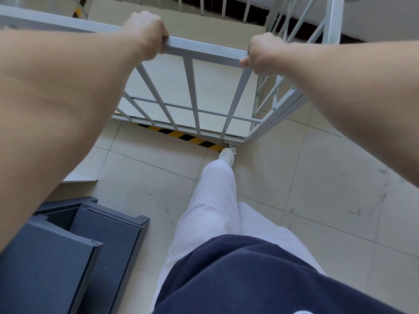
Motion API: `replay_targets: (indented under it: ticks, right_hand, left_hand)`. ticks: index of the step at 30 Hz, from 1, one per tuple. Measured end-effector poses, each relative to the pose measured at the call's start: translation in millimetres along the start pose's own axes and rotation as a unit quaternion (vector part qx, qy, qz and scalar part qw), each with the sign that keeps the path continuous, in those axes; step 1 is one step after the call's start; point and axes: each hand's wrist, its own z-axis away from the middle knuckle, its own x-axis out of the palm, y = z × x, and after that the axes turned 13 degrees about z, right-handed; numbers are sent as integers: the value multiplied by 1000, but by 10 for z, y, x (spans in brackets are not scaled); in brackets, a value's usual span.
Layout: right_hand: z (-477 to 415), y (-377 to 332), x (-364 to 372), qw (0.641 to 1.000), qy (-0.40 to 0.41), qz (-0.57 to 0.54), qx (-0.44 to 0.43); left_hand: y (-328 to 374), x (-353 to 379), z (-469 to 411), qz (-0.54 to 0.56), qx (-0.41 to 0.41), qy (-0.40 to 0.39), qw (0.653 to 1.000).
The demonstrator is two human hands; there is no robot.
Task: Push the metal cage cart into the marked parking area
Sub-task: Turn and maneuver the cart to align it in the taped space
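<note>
No words, numbers or brand names can be read anywhere. The only sign is hazard tape (pixel 181 135) in yellow and black stripes on the floor (pixel 317 177), just off centre toward 12 o'clock, beneath the near bottom edge of the cart (pixel 204 49). A second striped strip (pixel 78 11) shows at 11 o'clock, near the top edge. At 5 o'clock, a white mark (pixel 301 312) on the shirt (pixel 249 279) is cut off and unreadable.
</note>
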Motion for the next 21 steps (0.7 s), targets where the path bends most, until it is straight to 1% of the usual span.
replay_targets:
  ticks: [10, 15, 21]
  right_hand:
    - [-59, 27, 51, 1000, 7, 26, -10]
    - [-123, 49, 51, 999, -8, 52, -12]
    - [-179, 99, -22, 994, -32, 98, -34]
  left_hand:
    - [9, 26, 21, -4, 10, 4, 1000]
    - [4, 14, 3, 0, 7, 0, 1000]
    - [25, -1, -18, 10, 7, -4, 1000]
